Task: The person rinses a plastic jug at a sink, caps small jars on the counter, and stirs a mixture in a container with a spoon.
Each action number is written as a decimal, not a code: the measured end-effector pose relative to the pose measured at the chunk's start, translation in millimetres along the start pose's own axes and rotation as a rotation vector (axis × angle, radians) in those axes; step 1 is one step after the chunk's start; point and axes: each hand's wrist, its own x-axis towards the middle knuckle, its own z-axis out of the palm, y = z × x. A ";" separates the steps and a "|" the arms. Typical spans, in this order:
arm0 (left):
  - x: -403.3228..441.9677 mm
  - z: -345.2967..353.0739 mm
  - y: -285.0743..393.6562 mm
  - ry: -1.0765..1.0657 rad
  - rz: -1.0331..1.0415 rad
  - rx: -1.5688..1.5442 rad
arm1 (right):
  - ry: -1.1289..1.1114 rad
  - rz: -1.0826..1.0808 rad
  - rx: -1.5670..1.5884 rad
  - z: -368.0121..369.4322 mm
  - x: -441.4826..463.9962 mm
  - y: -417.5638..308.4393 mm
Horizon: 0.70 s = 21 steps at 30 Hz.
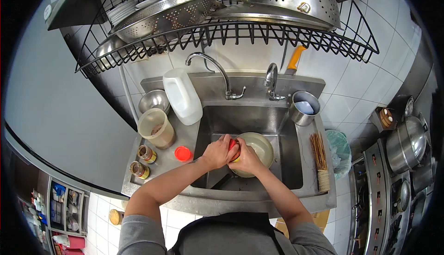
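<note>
Over the sink (287,162), both hands are closed around a small jar with a red lid (233,144) and a bit of yellow showing below. My left hand (217,152) wraps the lid side from the left. My right hand (247,159) grips the jar from the right; fingers hide most of its body. Beneath them a light-coloured pan (264,149) sits in the basin, its dark handle pointing toward the lower left. On the left counter lie a loose red lid (183,153) and two open-looking jars with brown residue, one (147,154) behind the other (139,170).
A plastic tub (159,137), a steel bowl (154,101) and a white jug (181,95) stand left of the basin. Two faucets rise behind it. A steel pot (304,120) and stick brush (319,162) are on the right. A wire rack (231,35) hangs overhead.
</note>
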 end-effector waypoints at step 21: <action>-124.8 -46.8 2.5 0.292 -0.264 -0.688 | 0.309 1.112 0.982 13.1 -2.6 140.8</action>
